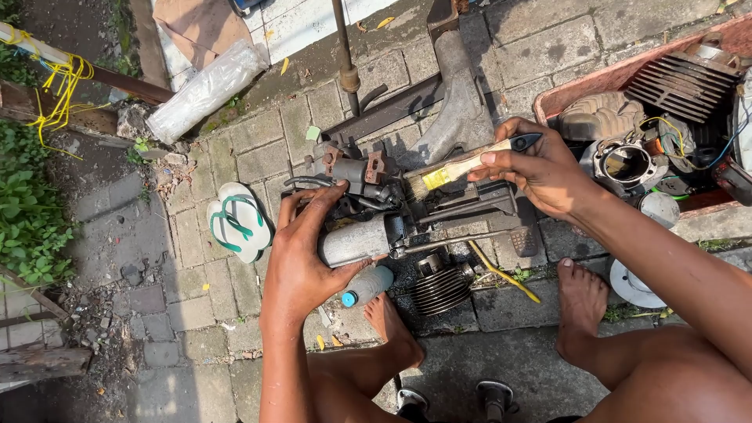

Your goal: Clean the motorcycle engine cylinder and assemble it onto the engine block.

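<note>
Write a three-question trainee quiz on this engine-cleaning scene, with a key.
1. True or false: the right hand holds a paintbrush.
2. Which thing lies left of the left hand on the paving? A. sandals B. crate C. finned cylinder
3. Fill in: the left hand grips the grey ____ of the engine part.

Key
1. True; its bristles point at the engine part.
2. A; the green-strapped sandals lie there, the red crate is at the right, and the finned cylinder sits between the feet.
3. Cylinder-shaped body.
</note>
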